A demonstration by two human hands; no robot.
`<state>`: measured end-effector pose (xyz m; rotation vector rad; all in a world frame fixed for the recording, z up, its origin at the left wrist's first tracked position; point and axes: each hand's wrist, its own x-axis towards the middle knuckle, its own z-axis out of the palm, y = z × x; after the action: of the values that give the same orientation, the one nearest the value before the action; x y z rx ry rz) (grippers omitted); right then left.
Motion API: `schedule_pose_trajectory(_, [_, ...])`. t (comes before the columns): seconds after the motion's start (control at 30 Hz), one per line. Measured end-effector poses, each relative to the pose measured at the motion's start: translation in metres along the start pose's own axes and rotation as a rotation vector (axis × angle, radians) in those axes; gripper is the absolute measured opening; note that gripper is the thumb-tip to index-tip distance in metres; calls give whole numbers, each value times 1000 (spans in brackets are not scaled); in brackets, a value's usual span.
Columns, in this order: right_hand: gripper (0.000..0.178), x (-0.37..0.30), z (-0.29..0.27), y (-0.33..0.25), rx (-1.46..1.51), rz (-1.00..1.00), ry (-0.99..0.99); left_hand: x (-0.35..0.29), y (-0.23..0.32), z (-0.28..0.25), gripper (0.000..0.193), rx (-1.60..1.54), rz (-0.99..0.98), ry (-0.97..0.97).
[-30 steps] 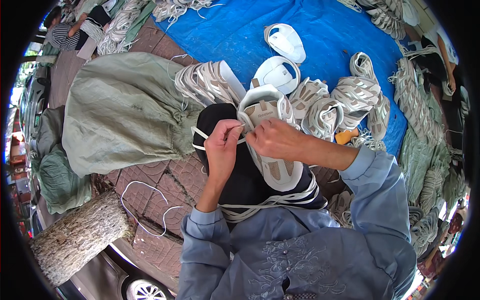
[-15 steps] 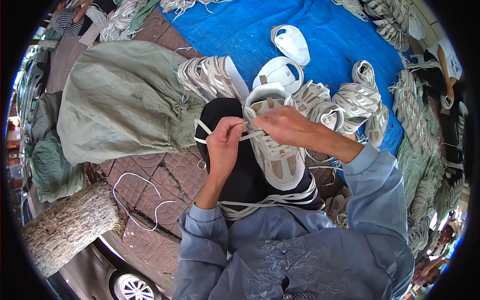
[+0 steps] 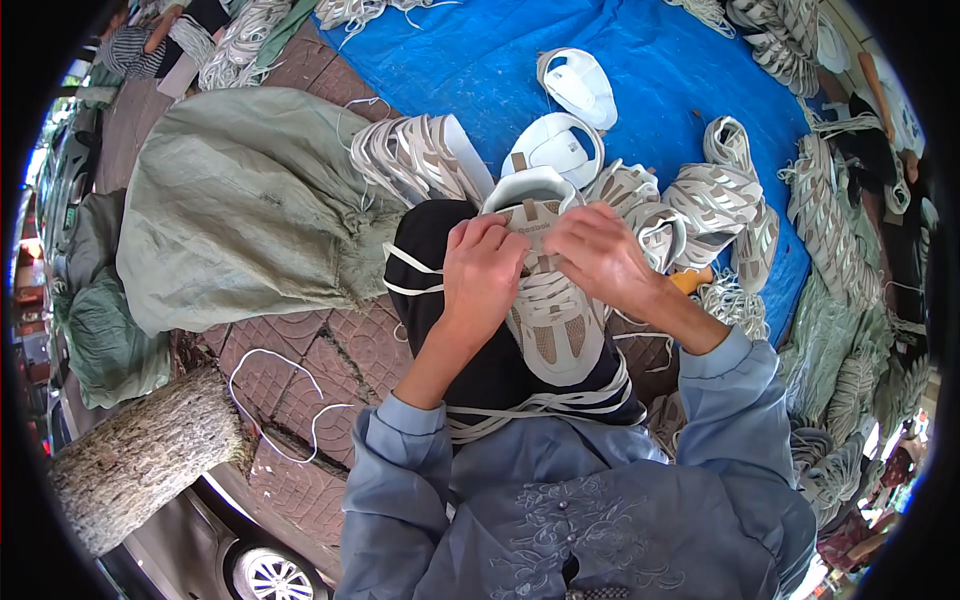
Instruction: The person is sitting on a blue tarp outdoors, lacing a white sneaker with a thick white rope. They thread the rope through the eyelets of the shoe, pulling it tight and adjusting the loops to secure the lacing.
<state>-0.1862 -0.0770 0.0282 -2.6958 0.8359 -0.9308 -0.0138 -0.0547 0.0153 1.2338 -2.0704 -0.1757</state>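
A beige and white sneaker (image 3: 556,335) with tan mesh at the toe rests on my lap, its toe toward me and its padded collar away. White lacing crosses its front. My left hand (image 3: 482,268) is closed over the left edge of the lace opening, fingertips curled beside the tongue (image 3: 532,220). Opposite it, my right hand (image 3: 605,255) has its fingers pinched together over the right lace edge; what lies between them is hidden. A loose white shoelace (image 3: 412,265) loops across my black trouser leg and runs behind my left hand.
More white laces (image 3: 550,403) lie across my lap. Stacked shoe uppers (image 3: 415,155) and several others (image 3: 710,205) sit beyond, with white insole-like pieces (image 3: 580,88) on a blue tarp (image 3: 450,80). A grey-green sack (image 3: 240,210) and a log (image 3: 150,450) are on the left.
My left hand has moved from the stretched lace rightward onto the sneaker. My right hand has shifted slightly right and down, and the tongue shows between both hands.
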Motion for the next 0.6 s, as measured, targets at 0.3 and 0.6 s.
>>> schedule_pose_trajectory(0.3, [13,-10,10,-1,-31,46,-98,-5,15,1,12,159,6,-69])
schedule_pose_trajectory(0.6, [20,-23,18,7,237,135,111,-8,21,4,10,251,157,-104])
